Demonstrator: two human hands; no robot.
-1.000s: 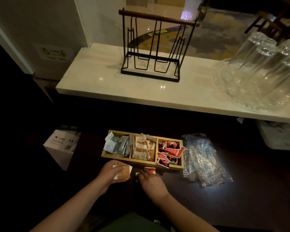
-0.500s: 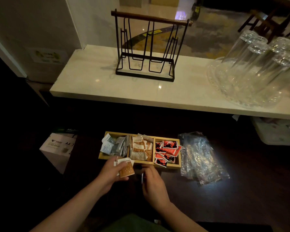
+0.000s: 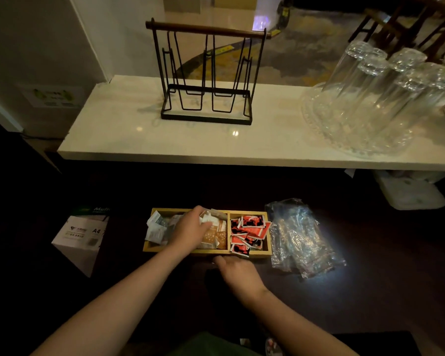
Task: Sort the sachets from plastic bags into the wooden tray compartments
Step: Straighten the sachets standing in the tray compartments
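Note:
The wooden tray (image 3: 260,253) lies on the dark table with three compartments. White and grey sachets (image 3: 155,228) fill the left one, brown sachets (image 3: 217,237) the middle one, red sachets (image 3: 249,226) the right one. My left hand (image 3: 190,228) reaches palm down over the divider between the left and middle compartments, fingers closed on light sachets above the brown pile. My right hand (image 3: 233,269) rests palm down on the table just in front of the tray's front wall, fingers curled; what is under them is hidden.
Crumpled clear plastic bags (image 3: 301,240) lie right of the tray. A white A4 paper box (image 3: 80,235) stands at the left. Above, a white counter (image 3: 144,145) carries a black wire rack (image 3: 206,73) and upturned glasses (image 3: 370,98) on a glass tray.
My left hand has moved forward from in front of the tray to over its middle compartment, carrying the sachets. My right hand has shifted slightly toward the tray's front wall.

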